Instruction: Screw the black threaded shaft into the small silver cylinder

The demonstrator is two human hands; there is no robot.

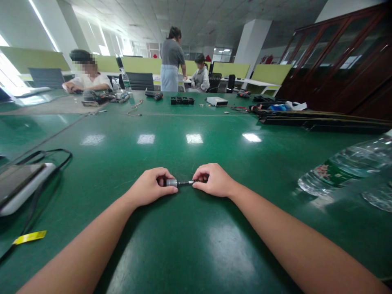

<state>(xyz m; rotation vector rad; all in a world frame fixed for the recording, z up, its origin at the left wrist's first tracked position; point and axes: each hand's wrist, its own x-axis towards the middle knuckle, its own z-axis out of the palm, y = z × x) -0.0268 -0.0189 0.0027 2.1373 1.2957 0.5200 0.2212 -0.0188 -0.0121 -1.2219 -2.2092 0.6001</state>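
Note:
Low over the green table (183, 228), my left hand (150, 185) is closed around a small grey cylinder (172, 182), its thumb and fingers on either side. A thin dark rod (183, 183) runs from the cylinder's right end to a silvery tip. My right hand (214, 180) pinches that tip between thumb and fingertips, with the fingers curled in. The two hands face each other, joined by this one slim piece. Its ends are hidden in my fingers, so I cannot tell its exact kind.
Clear plastic bottles lie at the right, one with a green label (332, 173). A phone (18, 183) on a white block and a black cable (35, 204) are at left. Farther back are a black tray (182, 100), a white box (217, 101) and dark strips (321, 119). Several people are beyond.

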